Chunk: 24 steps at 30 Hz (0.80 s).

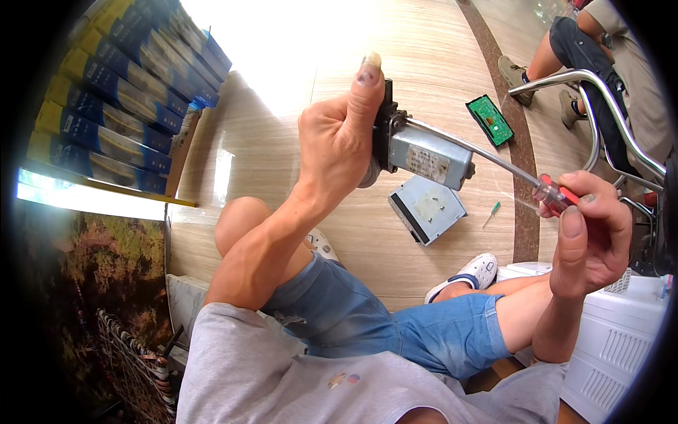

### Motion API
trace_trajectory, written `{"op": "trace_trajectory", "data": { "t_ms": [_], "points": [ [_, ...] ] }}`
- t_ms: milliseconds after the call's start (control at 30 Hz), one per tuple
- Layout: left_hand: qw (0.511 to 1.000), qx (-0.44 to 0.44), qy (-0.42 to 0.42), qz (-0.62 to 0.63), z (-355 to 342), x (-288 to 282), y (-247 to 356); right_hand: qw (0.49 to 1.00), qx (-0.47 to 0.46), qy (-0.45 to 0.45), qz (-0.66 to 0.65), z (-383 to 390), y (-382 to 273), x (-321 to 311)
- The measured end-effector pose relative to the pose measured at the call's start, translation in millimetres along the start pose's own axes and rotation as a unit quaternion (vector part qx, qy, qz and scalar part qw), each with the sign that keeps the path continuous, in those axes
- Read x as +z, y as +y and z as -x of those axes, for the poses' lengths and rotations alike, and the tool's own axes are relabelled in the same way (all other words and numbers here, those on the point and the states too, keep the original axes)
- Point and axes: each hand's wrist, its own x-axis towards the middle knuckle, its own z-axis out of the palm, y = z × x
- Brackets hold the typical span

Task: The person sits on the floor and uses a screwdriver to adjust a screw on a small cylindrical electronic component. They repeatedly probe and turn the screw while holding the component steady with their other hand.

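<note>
My left hand (330, 138) is wrapped round a small electric motor (427, 157) with a silver metal body and a black gear end, holding it up above the floor. In my right hand (595, 237) is a screwdriver (556, 193) with a clear red handle, its fingers and thumb closed round the grip. The long shaft slants up to the left across the motor's upper side, and its tip lies by the black end. Whether the tip sits in a screw, I cannot tell.
On the tiled floor lie a silver metal box (409, 220) with small screws on top, a little green screwdriver (492, 213) and a green circuit board (489, 120). Blue and yellow boxes (116, 88) fill the left. A chrome chair frame (625, 106) and a seated person's legs are at right.
</note>
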Motion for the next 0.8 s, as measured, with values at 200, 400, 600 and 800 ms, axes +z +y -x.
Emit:
{"op": "trace_trajectory", "data": {
  "t_ms": [200, 400, 600, 800],
  "points": [
    [1.0, 0.019, 0.012, 0.006, -0.9, 6.4, 2.3, 0.999, 0.022, 0.018, -0.028, 1.8, 4.2, -3.2],
    [1.0, 0.007, -0.012, -0.001, -1.1, 1.3, -1.8, 0.998, 0.029, 0.012, -0.058, -0.2, 2.9, -2.4],
    [1.0, 0.019, 0.0, 0.008, 0.3, 2.3, 1.9, 0.995, 0.053, 0.019, -0.081, -1.1, 4.8, -5.7],
    [1.0, 0.009, 0.006, 0.023, 0.1, 2.0, 4.5, 0.994, 0.058, 0.017, -0.092, -0.9, 5.9, -2.8]
  ]
}}
